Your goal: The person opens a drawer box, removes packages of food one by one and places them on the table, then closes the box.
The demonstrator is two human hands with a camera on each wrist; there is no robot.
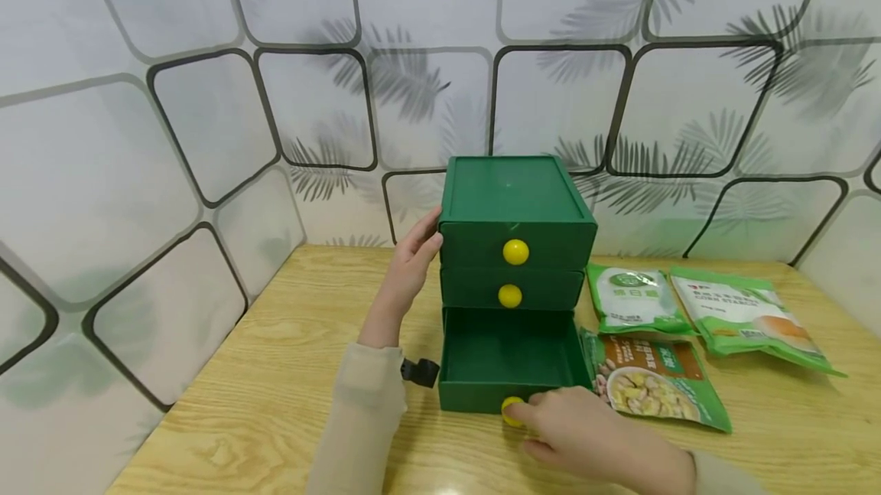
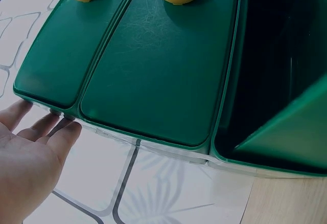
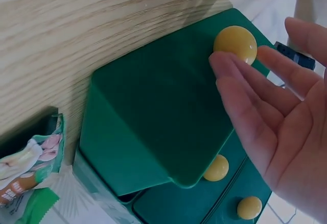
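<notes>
A green drawer cabinet (image 1: 512, 193) with yellow knobs stands on the table. Its bottom drawer (image 1: 475, 395) is pulled out, showing a bare green floor; the upper two drawers are closed. My left hand (image 1: 407, 269) rests against the cabinet's left side near the top, its fingertips (image 2: 65, 132) at the side edge and nothing held. At the bottom drawer's front, my right hand (image 1: 585, 434) touches the yellow knob (image 3: 235, 44) with extended fingertips, the thumb standing apart from it.
Right of the cabinet lie a white-and-green packet (image 1: 633, 300), a corn starch bag (image 1: 750, 315) and a brown-and-green food packet (image 1: 657, 384), which sits close beside the pulled-out drawer. A patterned wall covering (image 1: 427, 112) stands behind the wooden table (image 1: 275, 388).
</notes>
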